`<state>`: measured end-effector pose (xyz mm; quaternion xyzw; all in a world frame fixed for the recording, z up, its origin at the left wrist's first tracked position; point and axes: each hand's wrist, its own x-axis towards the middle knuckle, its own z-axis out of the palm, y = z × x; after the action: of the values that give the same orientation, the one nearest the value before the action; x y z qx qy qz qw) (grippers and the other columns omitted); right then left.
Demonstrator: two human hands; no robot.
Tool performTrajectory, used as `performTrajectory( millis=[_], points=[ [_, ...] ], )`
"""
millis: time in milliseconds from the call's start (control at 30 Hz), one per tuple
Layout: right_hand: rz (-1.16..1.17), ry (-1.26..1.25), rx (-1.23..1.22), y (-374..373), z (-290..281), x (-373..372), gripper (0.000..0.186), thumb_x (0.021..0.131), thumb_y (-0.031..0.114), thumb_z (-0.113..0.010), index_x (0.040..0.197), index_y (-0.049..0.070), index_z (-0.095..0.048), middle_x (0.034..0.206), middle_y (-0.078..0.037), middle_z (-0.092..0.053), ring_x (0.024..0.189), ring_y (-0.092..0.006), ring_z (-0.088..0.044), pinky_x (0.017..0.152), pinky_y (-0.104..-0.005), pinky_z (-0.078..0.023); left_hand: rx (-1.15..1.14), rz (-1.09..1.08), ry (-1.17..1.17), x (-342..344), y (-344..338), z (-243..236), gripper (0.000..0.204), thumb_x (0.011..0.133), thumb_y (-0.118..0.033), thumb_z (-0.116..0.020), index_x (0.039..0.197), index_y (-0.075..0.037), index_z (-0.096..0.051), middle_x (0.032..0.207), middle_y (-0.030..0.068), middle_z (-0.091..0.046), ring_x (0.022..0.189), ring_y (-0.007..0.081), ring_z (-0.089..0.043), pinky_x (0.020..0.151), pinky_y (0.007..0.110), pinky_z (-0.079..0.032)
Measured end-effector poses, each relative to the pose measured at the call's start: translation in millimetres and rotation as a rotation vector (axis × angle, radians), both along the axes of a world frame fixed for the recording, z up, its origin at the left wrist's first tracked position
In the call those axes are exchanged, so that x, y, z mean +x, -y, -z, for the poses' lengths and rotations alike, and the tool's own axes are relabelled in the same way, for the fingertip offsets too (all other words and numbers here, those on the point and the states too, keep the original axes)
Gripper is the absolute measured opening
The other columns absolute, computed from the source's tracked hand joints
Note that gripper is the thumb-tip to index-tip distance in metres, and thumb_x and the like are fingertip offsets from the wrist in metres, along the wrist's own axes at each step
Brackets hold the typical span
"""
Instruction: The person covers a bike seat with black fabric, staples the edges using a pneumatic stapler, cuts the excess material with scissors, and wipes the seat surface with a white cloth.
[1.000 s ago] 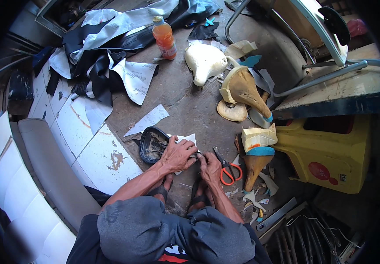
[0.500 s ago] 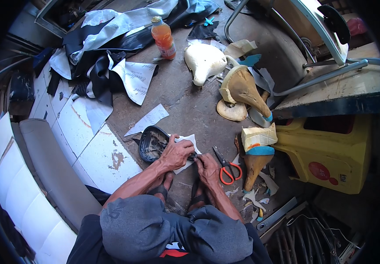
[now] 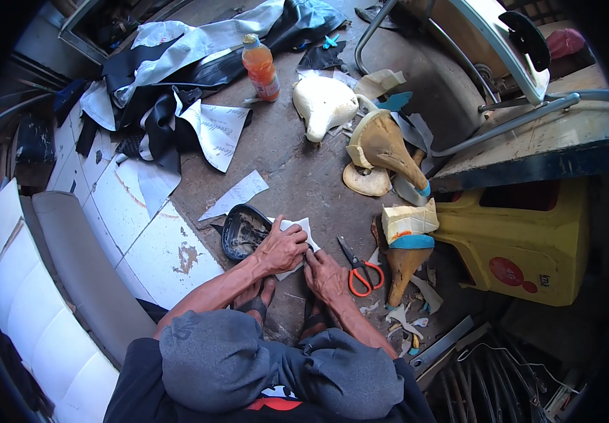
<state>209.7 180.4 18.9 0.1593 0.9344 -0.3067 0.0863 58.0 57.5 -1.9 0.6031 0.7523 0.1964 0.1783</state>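
Observation:
A black bicycle saddle shell [image 3: 225, 236] lies with its hollow side up, its wide end to the left. A piece of white sheet [image 3: 297, 229] is under its narrow end. My left hand [image 3: 282, 248] is closed over the narrow part, fingers bent around it, hiding much of it. Close beside it, my right hand [image 3: 326, 273] pinches at the tip, where a white edge of the sheet stands up between both hands; its fingertips are partly hidden. Scissors with orange handles [image 3: 362, 271] lie on the floor just right of my right hand.
Beyond stand a bottle of orange liquid [image 3: 262, 70], a cream saddle foam [image 3: 325, 106] and brown saddle foams [image 3: 389, 144]. Black and white sheet material [image 3: 209, 130] is heaped at far left. A yellow plastic case [image 3: 530, 247] and foam scraps [image 3: 406, 324] are at right.
My right hand has shifted slightly left, against my left fingers. A white sheet edge now shows between the hands where the dark tip showed before. The view has shifted a little.

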Motion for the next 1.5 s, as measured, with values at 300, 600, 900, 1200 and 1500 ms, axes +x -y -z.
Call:
performTrajectory(
  millis=[300, 600, 900, 1200, 1500],
  points=[
    [-0.09, 0.093, 0.099, 3, 2, -1, 0.042, 0.09, 0.025, -0.063, 0.126, 0.004, -0.058, 0.108, -0.012, -0.06, 0.093, -0.0304, -0.068, 0.065, -0.0479, -0.055, -0.073, 0.108, -0.223, 2, 16, -15, 0.032, 0.087, -0.03, -0.063, 0.115, -0.016, -0.068, 0.116, 0.0045, -0.058, 0.122, 0.0222, -0.052, 0.113, 0.071, -0.021],
    [-0.118, 0.173, 0.03, -3, -7, -9, 0.043, 0.089, 0.023, -0.061, 0.126, 0.002, -0.06, 0.115, -0.013, -0.062, 0.099, -0.0318, -0.067, 0.073, -0.0473, -0.056, -0.171, 0.18, -0.372, 0, 34, -2, 0.047, 0.092, -0.024, -0.053, 0.139, -0.024, -0.057, 0.127, 0.0056, -0.053, 0.131, 0.0228, -0.045, 0.111, 0.069, -0.024],
    [0.286, 0.062, -0.348, -35, -2, -7, 0.039, 0.091, 0.015, -0.058, 0.129, 0.009, -0.066, 0.104, -0.016, -0.061, 0.101, -0.0322, -0.064, 0.088, -0.0398, -0.051, -0.124, 0.125, -0.371, 9, 41, 1, 0.048, 0.089, -0.025, -0.056, 0.137, -0.023, -0.059, 0.128, 0.0057, -0.052, 0.129, 0.0228, -0.045, 0.109, 0.068, -0.025],
    [0.233, 0.001, -0.433, -23, 23, -2, 0.04, 0.092, 0.012, -0.061, 0.132, 0.012, -0.065, 0.104, -0.013, -0.063, 0.098, -0.0297, -0.064, 0.088, -0.0367, -0.051, 0.008, 0.091, -0.418, 9, 42, 7, 0.039, 0.084, -0.029, -0.06, 0.122, -0.02, -0.065, 0.129, 0.0064, -0.056, 0.127, 0.0246, -0.05, 0.109, 0.068, -0.024],
    [0.404, -0.098, -0.404, -6, 21, 6, 0.035, 0.093, 0.019, -0.067, 0.125, 0.005, -0.067, 0.103, -0.014, -0.067, 0.096, -0.0241, -0.067, 0.084, -0.0343, -0.052, -0.114, -0.097, -0.188, 12, 23, -11, 0.037, 0.086, -0.037, -0.067, 0.117, -0.017, -0.061, 0.119, 0.0064, -0.058, 0.124, 0.0233, -0.053, 0.113, 0.066, -0.02]
  ],
)
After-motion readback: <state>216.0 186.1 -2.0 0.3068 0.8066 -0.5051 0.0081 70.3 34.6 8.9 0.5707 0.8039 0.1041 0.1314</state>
